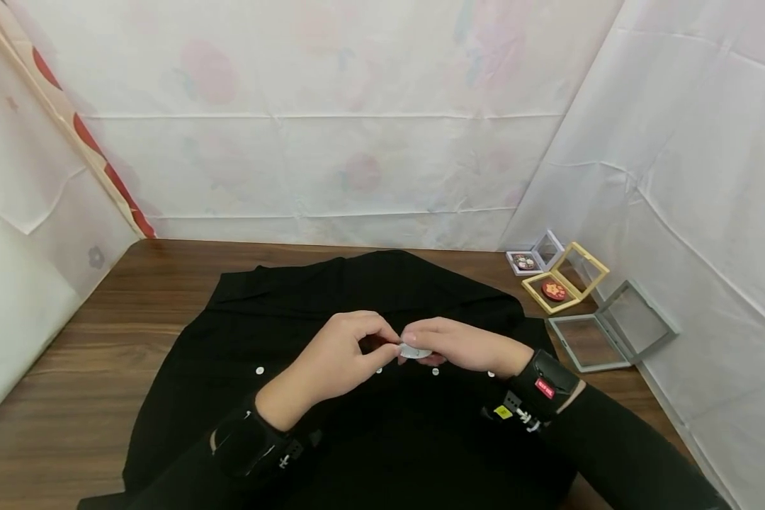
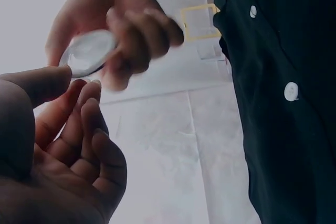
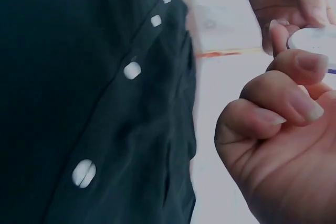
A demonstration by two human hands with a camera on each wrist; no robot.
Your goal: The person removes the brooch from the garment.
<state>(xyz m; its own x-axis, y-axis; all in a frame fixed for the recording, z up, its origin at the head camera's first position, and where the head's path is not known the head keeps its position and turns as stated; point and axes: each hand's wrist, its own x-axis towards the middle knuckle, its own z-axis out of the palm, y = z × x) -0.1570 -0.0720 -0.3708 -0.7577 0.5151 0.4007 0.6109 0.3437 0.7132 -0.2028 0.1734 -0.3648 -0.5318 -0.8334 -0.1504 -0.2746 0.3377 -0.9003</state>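
Note:
A small round whitish disc (image 1: pixel 416 351) is between my two hands, above a black shirt (image 1: pixel 382 439). My left hand (image 1: pixel 341 354) pinches its near edge between thumb and fingertips; the other fingers are loosely bent in the left wrist view. From the other side my right hand (image 1: pixel 462 345) grips the disc, fingers curled and partly covering it. The disc (image 2: pixel 88 53) looks pale and glossy in the left wrist view. A bluish rim shows on the disc (image 3: pixel 312 43) in the right wrist view.
White buttons (image 1: pixel 259 370) run across the shirt. At the right stand three open framed cases: a lilac one (image 1: pixel 513 264) and a yellow one (image 1: pixel 567 306) with round decorated pieces inside, and a grey one (image 1: pixel 593 367). White curtains (image 1: pixel 325 163) enclose the wooden table (image 1: pixel 102 354).

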